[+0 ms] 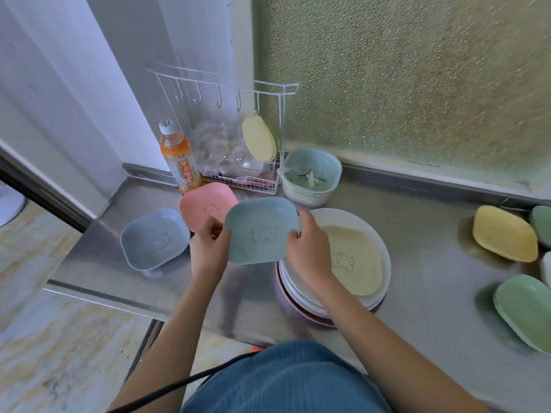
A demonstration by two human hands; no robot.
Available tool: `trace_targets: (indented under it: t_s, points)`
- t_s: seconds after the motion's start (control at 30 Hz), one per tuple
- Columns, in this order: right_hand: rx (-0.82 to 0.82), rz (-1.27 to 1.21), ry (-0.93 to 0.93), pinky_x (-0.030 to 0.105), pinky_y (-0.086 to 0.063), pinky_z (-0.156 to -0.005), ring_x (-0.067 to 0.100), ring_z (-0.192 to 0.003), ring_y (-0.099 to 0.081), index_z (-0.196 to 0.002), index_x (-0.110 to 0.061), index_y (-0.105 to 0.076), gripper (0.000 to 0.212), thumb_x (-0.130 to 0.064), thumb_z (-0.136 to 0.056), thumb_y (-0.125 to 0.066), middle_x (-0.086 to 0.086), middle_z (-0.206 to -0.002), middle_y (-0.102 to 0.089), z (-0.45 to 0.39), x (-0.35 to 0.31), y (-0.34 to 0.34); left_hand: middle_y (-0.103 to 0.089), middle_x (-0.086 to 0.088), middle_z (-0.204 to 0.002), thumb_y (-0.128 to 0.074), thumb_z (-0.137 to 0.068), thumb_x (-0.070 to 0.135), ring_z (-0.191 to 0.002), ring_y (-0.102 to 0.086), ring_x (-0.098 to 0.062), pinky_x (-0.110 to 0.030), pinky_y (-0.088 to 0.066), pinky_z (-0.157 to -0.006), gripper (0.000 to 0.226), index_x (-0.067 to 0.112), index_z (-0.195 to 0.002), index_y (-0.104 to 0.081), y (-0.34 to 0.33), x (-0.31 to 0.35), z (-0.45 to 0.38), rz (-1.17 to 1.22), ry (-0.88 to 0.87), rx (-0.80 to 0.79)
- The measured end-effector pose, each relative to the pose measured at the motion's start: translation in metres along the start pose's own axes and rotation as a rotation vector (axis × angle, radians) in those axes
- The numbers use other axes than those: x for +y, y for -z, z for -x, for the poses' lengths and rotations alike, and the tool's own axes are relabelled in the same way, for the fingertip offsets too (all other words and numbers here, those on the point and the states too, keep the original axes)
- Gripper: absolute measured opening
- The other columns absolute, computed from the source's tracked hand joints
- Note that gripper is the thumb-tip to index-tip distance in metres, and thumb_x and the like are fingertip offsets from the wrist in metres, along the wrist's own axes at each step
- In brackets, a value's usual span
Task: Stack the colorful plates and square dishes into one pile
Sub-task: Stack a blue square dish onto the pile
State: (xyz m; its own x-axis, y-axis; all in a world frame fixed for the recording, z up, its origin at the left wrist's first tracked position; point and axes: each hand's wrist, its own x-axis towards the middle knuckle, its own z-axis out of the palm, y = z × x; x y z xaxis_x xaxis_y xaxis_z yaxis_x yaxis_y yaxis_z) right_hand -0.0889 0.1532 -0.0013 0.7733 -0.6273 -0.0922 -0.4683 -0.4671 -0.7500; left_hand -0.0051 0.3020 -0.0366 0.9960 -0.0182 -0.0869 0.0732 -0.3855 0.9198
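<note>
Both my hands hold a teal square dish [260, 231] in the air above the steel counter [417, 234]. My left hand [210, 248] grips its left edge and my right hand [308, 248] grips its right edge. Just right of it stands the pile of round plates [298, 296], with a cream square dish [357, 260] on top. A pink square dish [205, 204] and a blue square dish [155, 238] lie to the left. A yellow dish [504, 236] and green dishes [524, 308] lie at the right.
An orange drink bottle [177, 158] and a white wire rack [238, 138] with a hanging yellow pad [258, 138] stand at the back. A teal-and-white strainer bowl [310, 177] sits beside the rack. The counter's left edge [98, 293] drops to the tiled floor.
</note>
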Motion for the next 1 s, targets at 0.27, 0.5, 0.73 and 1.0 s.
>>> trace_targets:
  t_s: [0.27,0.5,0.73,1.0]
  points:
    - [0.242,0.055,-0.196,0.034,-0.047,-0.07,0.026,-0.079,-0.057,-0.14,-0.035,-0.04,0.056,-0.014,-0.088,-0.042,-0.002,-0.082,-0.052,0.004,0.065,0.072,-0.051,-0.004,-0.054,-0.051,-0.063,0.025,-0.049,-0.056,-0.024,-0.038,-0.047,-0.047,0.015,0.013,-0.062,-0.042,-0.074,0.048,0.03,-0.084,-0.204,-0.415]
    - [0.199,0.332,-0.282,0.04,-0.053,-0.076,0.03,-0.087,-0.062,-0.14,-0.038,-0.038,0.051,-0.023,-0.091,-0.043,0.01,-0.099,-0.068,0.019,0.107,0.085,-0.048,0.005,-0.058,-0.05,-0.071,0.036,-0.051,-0.043,-0.017,-0.024,-0.024,-0.046,0.024,0.021,-0.063,-0.034,-0.098,0.031,0.05,-0.661,-0.418,-0.501]
    - [0.151,0.508,-0.261,0.032,-0.041,-0.061,0.026,-0.069,-0.053,-0.146,-0.038,-0.024,0.054,-0.027,-0.095,-0.037,0.01,-0.085,-0.066,0.021,0.122,0.071,-0.062,-0.01,-0.076,-0.044,-0.078,0.034,-0.061,-0.042,-0.028,-0.029,-0.03,-0.056,0.022,0.015,-0.08,-0.035,-0.105,0.015,0.049,-0.899,-0.525,-0.55]
    - [0.125,0.494,-0.253,0.032,-0.04,-0.062,0.029,-0.072,-0.056,-0.145,-0.038,-0.024,0.055,-0.026,-0.093,-0.037,0.01,-0.086,-0.066,0.009,0.117,0.06,-0.05,-0.005,-0.064,-0.045,-0.078,0.027,-0.057,-0.041,-0.029,-0.029,-0.025,-0.051,0.017,0.014,-0.077,-0.034,-0.102,0.015,0.044,-0.868,-0.487,-0.465]
